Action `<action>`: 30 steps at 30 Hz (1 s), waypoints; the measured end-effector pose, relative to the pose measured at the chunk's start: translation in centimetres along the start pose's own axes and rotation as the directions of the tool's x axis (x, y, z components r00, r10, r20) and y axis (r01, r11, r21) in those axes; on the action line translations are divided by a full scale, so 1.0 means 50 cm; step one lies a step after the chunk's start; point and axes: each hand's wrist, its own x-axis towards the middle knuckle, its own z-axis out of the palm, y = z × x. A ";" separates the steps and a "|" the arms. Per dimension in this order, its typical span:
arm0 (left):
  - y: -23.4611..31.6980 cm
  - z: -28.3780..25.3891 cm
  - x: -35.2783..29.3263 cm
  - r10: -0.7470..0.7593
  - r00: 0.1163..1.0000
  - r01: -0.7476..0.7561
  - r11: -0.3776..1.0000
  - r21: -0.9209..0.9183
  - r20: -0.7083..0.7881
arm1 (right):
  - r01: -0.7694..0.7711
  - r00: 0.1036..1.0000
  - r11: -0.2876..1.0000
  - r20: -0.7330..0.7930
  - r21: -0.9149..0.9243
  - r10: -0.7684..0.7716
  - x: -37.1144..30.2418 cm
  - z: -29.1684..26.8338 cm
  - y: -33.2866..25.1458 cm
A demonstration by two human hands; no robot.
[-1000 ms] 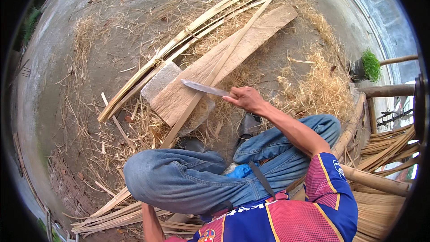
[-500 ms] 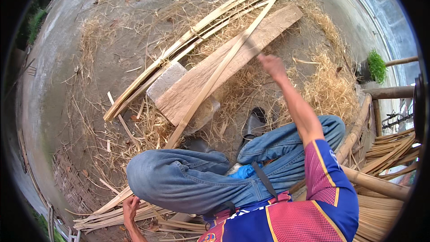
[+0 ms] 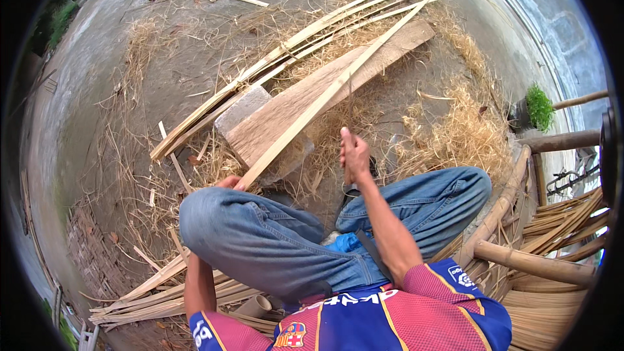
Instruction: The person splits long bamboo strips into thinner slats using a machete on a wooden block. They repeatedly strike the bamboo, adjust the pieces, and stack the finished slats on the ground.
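At mid-frame, the hands stand apart: the right hand (image 3: pixel 355 159) is closed on a knife (image 3: pixel 350 105); the left hand (image 3: pixel 229 182), partly hidden, touches the lower end of a pale strip (image 3: pixel 305 118), its grip unclear to me. The strip crosses a board (image 3: pixel 273 123) above grey ground (image 3: pixel 175 84) littered with shavings (image 3: pixel 463 131); at right, a dark pot (image 3: pixel 520 117) contains a green plant (image 3: pixel 538 106).

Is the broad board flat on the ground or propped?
Propped: the board has a pale block jutting from under its near end. Far end: cannot tell.
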 end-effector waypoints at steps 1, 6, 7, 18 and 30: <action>0.014 0.010 0.028 0.010 1.000 -0.009 1.000 -0.026 0.011 | -0.026 0.999 0.999 0.039 0.030 0.025 -0.037 0.016 -0.001; 0.004 -0.023 0.069 -0.045 0.998 0.048 0.993 -0.104 0.036 | -0.010 0.991 0.998 0.130 0.056 0.002 -0.149 0.031 -0.029; 0.012 -0.018 0.084 -0.075 0.995 0.084 0.987 -0.136 0.071 | 0.004 0.993 0.999 0.116 0.044 -0.009 -0.153 0.014 -0.026; 0.059 -0.066 0.069 -0.108 0.994 0.105 0.992 0.070 0.032 | 0.102 0.981 0.993 0.161 0.054 -0.109 -0.203 0.017 -0.061; 0.090 -0.200 0.152 -0.260 0.933 0.135 0.893 0.428 0.248 | 0.022 0.980 1.000 0.196 -0.010 -0.019 -0.145 0.005 0.093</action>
